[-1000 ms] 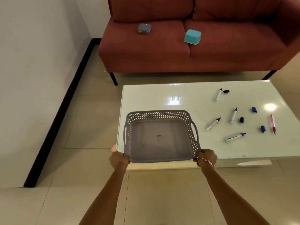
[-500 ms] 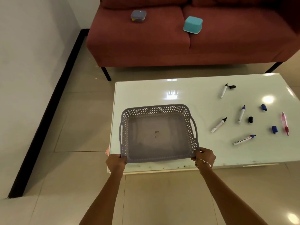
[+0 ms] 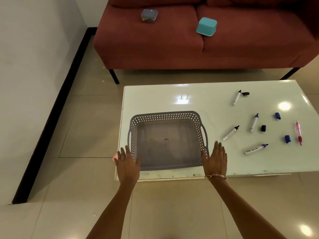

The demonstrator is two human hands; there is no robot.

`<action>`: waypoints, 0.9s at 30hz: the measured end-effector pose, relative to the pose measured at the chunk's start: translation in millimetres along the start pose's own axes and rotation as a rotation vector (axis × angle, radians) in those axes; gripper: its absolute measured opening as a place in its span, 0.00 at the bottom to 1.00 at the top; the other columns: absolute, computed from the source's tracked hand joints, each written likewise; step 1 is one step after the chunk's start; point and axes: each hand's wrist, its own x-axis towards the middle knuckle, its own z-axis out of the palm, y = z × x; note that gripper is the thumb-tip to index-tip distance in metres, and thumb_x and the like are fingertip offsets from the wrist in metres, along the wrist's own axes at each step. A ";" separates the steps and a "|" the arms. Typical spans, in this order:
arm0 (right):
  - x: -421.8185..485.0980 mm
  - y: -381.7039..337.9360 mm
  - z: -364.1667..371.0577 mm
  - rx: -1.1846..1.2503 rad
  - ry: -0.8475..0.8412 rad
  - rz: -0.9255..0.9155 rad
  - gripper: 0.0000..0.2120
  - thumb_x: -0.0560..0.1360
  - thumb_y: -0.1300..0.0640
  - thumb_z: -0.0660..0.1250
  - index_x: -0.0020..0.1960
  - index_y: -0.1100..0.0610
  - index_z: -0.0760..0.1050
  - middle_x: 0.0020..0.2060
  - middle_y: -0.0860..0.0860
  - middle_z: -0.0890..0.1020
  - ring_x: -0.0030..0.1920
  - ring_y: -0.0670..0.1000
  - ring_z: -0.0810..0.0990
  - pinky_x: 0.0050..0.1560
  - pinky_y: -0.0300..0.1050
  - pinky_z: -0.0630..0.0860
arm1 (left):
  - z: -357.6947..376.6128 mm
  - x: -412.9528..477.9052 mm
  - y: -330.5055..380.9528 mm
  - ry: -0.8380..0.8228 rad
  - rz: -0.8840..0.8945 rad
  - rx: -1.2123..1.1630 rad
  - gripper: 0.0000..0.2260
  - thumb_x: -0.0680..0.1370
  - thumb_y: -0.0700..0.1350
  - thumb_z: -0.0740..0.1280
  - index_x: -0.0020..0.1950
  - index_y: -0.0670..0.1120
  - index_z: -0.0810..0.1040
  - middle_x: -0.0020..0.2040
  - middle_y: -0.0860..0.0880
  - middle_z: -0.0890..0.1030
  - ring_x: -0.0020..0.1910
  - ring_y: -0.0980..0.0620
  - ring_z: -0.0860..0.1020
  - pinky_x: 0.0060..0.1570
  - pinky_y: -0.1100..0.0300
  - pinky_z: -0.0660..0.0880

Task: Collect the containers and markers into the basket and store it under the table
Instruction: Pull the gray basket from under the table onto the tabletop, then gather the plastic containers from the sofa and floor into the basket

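Note:
An empty grey perforated basket [image 3: 165, 116] rests on the left part of the white table [image 3: 198, 100]. My left hand [image 3: 127, 163] hovers flat over its near left corner, fingers apart. My right hand [image 3: 215, 159] is spread beside its near right corner and holds nothing. Several uncapped markers lie to the right, among them one with a black tip [image 3: 230, 133] and one with a blue tip [image 3: 256, 149], with loose caps [image 3: 263, 128] and a pink pen [image 3: 298, 132]. On the red sofa [image 3: 172, 45] sit a grey lidded container [image 3: 149, 16] and an upturned teal container [image 3: 206, 26].
A white wall with a black skirting board [image 3: 51, 114] runs along the left. Beige tiled floor [image 3: 164, 204] lies between me and the table. A small pink thing [image 3: 114, 156] peeks out at the table's near left corner. The sofa's black legs [image 3: 114, 76] stand behind the table.
Both hands have let go of the basket's near corners and opened flat. The basket now sits on the table. My view has moved closer and further down.

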 end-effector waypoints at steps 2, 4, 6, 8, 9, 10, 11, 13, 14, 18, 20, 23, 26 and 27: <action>5.4 -6.8 -9.6 -0.198 -0.003 -0.204 0.37 0.74 0.37 0.47 0.74 0.61 0.53 0.74 0.62 0.57 0.74 0.62 0.54 0.73 0.57 0.50 | -9.5 4.1 6.4 0.033 0.188 0.154 0.31 0.79 0.57 0.55 0.76 0.42 0.49 0.77 0.41 0.53 0.76 0.42 0.50 0.74 0.43 0.44; 12.7 -14.7 -18.3 -0.353 -0.023 -0.363 0.39 0.73 0.33 0.41 0.74 0.59 0.53 0.74 0.61 0.57 0.75 0.61 0.54 0.73 0.58 0.48 | -21.6 7.9 13.5 0.057 0.330 0.277 0.33 0.77 0.61 0.52 0.76 0.44 0.47 0.77 0.43 0.50 0.76 0.43 0.48 0.73 0.43 0.38; 17.6 -23.5 -25.3 -0.465 -0.066 -0.464 0.41 0.73 0.32 0.36 0.75 0.58 0.51 0.75 0.61 0.56 0.75 0.61 0.52 0.73 0.60 0.47 | -30.3 9.1 18.0 0.062 0.430 0.376 0.36 0.75 0.64 0.48 0.76 0.45 0.49 0.77 0.43 0.52 0.76 0.43 0.49 0.72 0.41 0.41; 18.4 -29.1 -26.8 -0.511 -0.102 -0.497 0.42 0.72 0.30 0.35 0.75 0.59 0.51 0.75 0.61 0.55 0.75 0.61 0.52 0.72 0.61 0.47 | -34.0 8.7 19.0 0.051 0.451 0.401 0.37 0.74 0.65 0.48 0.76 0.45 0.51 0.77 0.42 0.53 0.76 0.43 0.50 0.71 0.39 0.44; 17.7 -31.7 -27.0 -0.519 -0.109 -0.496 0.43 0.72 0.30 0.35 0.75 0.59 0.51 0.74 0.62 0.55 0.75 0.61 0.52 0.72 0.61 0.47 | -35.3 8.0 19.3 0.043 0.438 0.395 0.37 0.74 0.66 0.48 0.76 0.45 0.50 0.77 0.42 0.53 0.76 0.43 0.49 0.71 0.39 0.45; 15.7 -35.3 -27.5 -0.518 -0.113 -0.493 0.43 0.72 0.30 0.35 0.75 0.59 0.52 0.74 0.62 0.55 0.75 0.61 0.51 0.72 0.60 0.46 | -36.9 7.1 18.6 0.036 0.421 0.384 0.37 0.74 0.66 0.47 0.76 0.45 0.49 0.77 0.43 0.52 0.76 0.43 0.49 0.71 0.38 0.44; 12.9 -38.7 -27.7 -0.509 -0.116 -0.497 0.43 0.72 0.30 0.35 0.75 0.59 0.52 0.74 0.62 0.55 0.75 0.62 0.51 0.72 0.60 0.46 | -38.9 6.2 18.0 0.025 0.408 0.377 0.37 0.74 0.67 0.47 0.77 0.46 0.48 0.77 0.43 0.51 0.76 0.43 0.48 0.71 0.38 0.44; 5.1 -49.1 -28.9 -0.499 -0.124 -0.528 0.43 0.72 0.30 0.35 0.75 0.59 0.51 0.74 0.62 0.55 0.75 0.62 0.51 0.72 0.60 0.46 | -46.9 4.2 12.8 0.000 0.401 0.380 0.38 0.74 0.68 0.45 0.77 0.46 0.45 0.78 0.43 0.49 0.76 0.43 0.46 0.71 0.38 0.43; 1.4 -54.8 -28.4 -0.501 -0.125 -0.547 0.43 0.72 0.30 0.35 0.75 0.59 0.50 0.74 0.63 0.55 0.75 0.62 0.51 0.72 0.60 0.46 | -51.3 3.9 9.2 -0.004 0.400 0.384 0.38 0.74 0.68 0.44 0.77 0.47 0.45 0.78 0.43 0.48 0.76 0.43 0.46 0.71 0.38 0.43; -11.3 -100.6 -17.5 -0.482 -0.125 -0.611 0.42 0.73 0.31 0.41 0.74 0.60 0.52 0.74 0.64 0.56 0.74 0.63 0.54 0.72 0.61 0.48 | -79.4 8.8 -11.6 0.020 0.355 0.389 0.37 0.75 0.68 0.40 0.76 0.46 0.45 0.78 0.43 0.49 0.76 0.43 0.48 0.72 0.38 0.42; -16.4 -130.8 -7.0 -0.483 -0.142 -0.633 0.42 0.72 0.31 0.45 0.74 0.61 0.54 0.73 0.64 0.58 0.73 0.64 0.56 0.73 0.63 0.52 | -94.4 15.1 -26.0 0.027 0.334 0.398 0.37 0.75 0.68 0.39 0.76 0.45 0.45 0.77 0.43 0.50 0.76 0.43 0.49 0.72 0.38 0.42; -24.6 -183.9 13.2 -0.452 -0.183 -0.687 0.42 0.72 0.31 0.41 0.74 0.61 0.53 0.73 0.65 0.58 0.73 0.65 0.56 0.71 0.64 0.52 | -118.9 31.2 -56.9 0.044 0.303 0.382 0.38 0.75 0.68 0.42 0.76 0.44 0.47 0.77 0.43 0.50 0.76 0.43 0.48 0.71 0.38 0.41; -33.2 -236.5 36.2 -0.410 -0.220 -0.725 0.43 0.72 0.30 0.40 0.74 0.61 0.54 0.73 0.65 0.59 0.73 0.65 0.56 0.70 0.63 0.48 | -143.6 51.0 -90.8 0.052 0.294 0.391 0.38 0.74 0.68 0.42 0.76 0.44 0.46 0.77 0.43 0.49 0.76 0.43 0.48 0.71 0.38 0.41; -37.1 -254.0 46.3 -0.398 -0.228 -0.739 0.42 0.72 0.30 0.42 0.74 0.61 0.53 0.73 0.65 0.58 0.73 0.65 0.56 0.71 0.63 0.47 | -152.1 59.5 -103.1 0.048 0.285 0.398 0.38 0.74 0.68 0.41 0.76 0.44 0.46 0.77 0.43 0.49 0.76 0.43 0.48 0.71 0.38 0.41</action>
